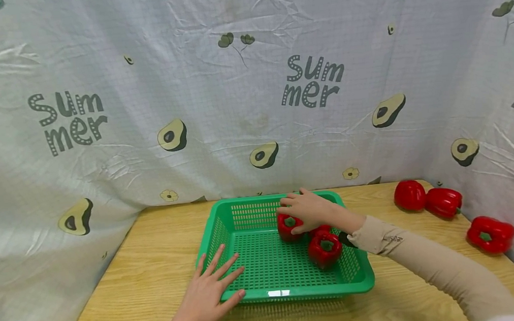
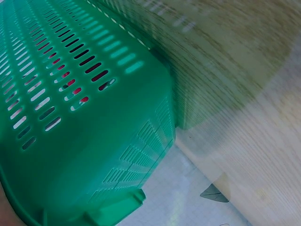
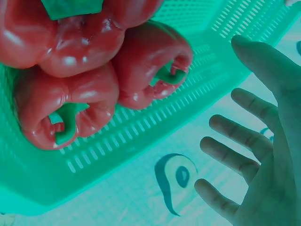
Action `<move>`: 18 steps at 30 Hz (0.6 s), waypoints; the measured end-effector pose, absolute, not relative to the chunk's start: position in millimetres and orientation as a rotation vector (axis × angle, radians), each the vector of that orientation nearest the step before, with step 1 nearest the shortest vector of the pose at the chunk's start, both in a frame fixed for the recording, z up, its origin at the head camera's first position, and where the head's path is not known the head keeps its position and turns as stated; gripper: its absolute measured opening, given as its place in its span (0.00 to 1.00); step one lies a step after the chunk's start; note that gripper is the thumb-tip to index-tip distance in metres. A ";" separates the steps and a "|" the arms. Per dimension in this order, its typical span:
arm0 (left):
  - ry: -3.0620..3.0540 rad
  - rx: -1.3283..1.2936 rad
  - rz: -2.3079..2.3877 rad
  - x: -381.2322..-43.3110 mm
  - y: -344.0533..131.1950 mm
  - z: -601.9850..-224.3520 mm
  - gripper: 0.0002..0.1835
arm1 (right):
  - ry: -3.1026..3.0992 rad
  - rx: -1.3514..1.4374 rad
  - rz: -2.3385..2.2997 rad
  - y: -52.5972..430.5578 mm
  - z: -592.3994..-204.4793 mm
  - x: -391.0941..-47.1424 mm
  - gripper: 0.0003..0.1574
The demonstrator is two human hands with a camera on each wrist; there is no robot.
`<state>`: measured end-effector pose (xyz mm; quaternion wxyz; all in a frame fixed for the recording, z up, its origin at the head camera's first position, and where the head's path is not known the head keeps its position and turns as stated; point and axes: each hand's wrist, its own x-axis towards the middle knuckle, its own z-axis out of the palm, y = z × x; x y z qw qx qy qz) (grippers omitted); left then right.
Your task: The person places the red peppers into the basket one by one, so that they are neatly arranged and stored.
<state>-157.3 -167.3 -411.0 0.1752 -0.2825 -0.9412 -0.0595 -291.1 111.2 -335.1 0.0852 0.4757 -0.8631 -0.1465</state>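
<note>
A green plastic basket (image 1: pixel 269 294) with slotted walls stands on the table. My left hand (image 1: pixel 206 293) lies with spread fingers over its front left corner; the basket's slotted side (image 2: pixel 70 141) fills much of the left wrist view. Inside, toward the right, are three red bell peppers: one (image 1: pixel 289 226) near the back under my right hand (image 1: pixel 309 209), another (image 1: pixel 325 250) nearer the front, and a third partly hidden between them. In the right wrist view, my right hand (image 3: pixel 275 155) has its fingers apart and holds nothing, with a gap to the nearest bell pepper (image 3: pixel 155 66).
Two more bell peppers, one upright (image 1: pixel 409 195) and one on its side (image 1: pixel 444 202), touch at the table's back right. Another bell pepper (image 1: pixel 490 234) lies near the right edge. A patterned cloth (image 1: pixel 215 108) hangs behind the wooden table (image 1: pixel 155 261).
</note>
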 end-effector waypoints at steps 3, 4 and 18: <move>-2.662 -0.805 -0.158 -158.0 -167.3 -411.0 0.25 | -2.585 1.413 -0.413 118.4 -331.1 -286.9 0.34; -2.660 -0.805 -0.152 -158.2 -167.2 -411.1 0.25 | -2.588 1.412 -0.406 120.9 -330.3 -285.5 0.34; -2.636 -0.800 -0.160 -157.8 -166.2 -412.1 0.24 | -2.607 1.372 -0.137 174.6 -337.5 -258.7 0.29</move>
